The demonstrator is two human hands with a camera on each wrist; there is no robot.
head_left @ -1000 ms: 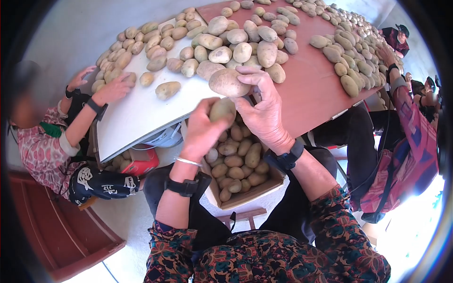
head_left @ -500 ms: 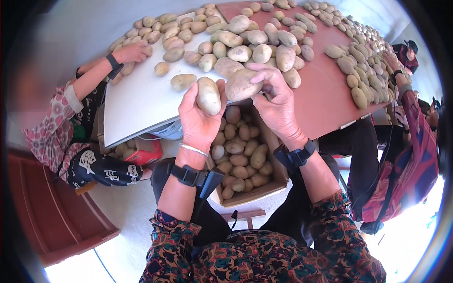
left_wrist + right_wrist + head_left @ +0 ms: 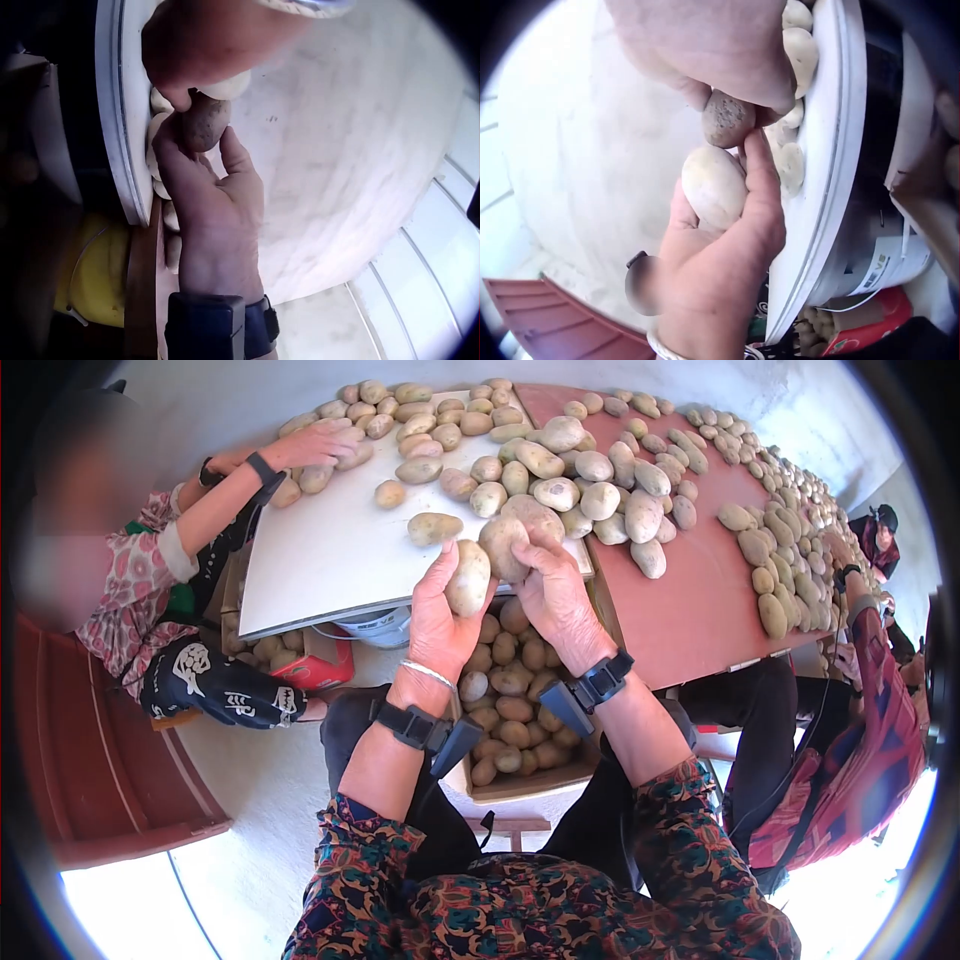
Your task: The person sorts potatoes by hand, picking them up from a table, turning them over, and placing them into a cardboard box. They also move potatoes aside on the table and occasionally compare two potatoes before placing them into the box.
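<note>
Since half a second ago both hands have drawn closer together and further over the white board, so the two potatoes they carry now nearly touch. The left hand (image 3: 440, 622) grips a pale, smooth potato (image 3: 468, 577) upright, its fingers and thumb curled round it, just above the near edge of the white counter (image 3: 320, 560). The right hand (image 3: 552, 600) holds a rounder, browner potato (image 3: 503, 546) from above, fingers wrapped over its top; in the right wrist view that brown potato (image 3: 728, 118) sits just above the pale one (image 3: 715, 186), though whether the skins actually meet is hard to tell. Directly beneath the hands stands an open cardboard box (image 3: 520, 782) filled with potatoes, set between the person's knees. Beyond the hands a loose heap of potatoes (image 3: 560, 480) lies across the white counter and onto the adjoining red-brown counter (image 3: 690, 610). Under the white counter's edge sit a white bucket (image 3: 889, 262) with a printed label too small to read, and a red package (image 3: 322, 665) whose writing is likewise illegible. At the far left another person's hand (image 3: 315, 445) rests on potatoes.
</note>
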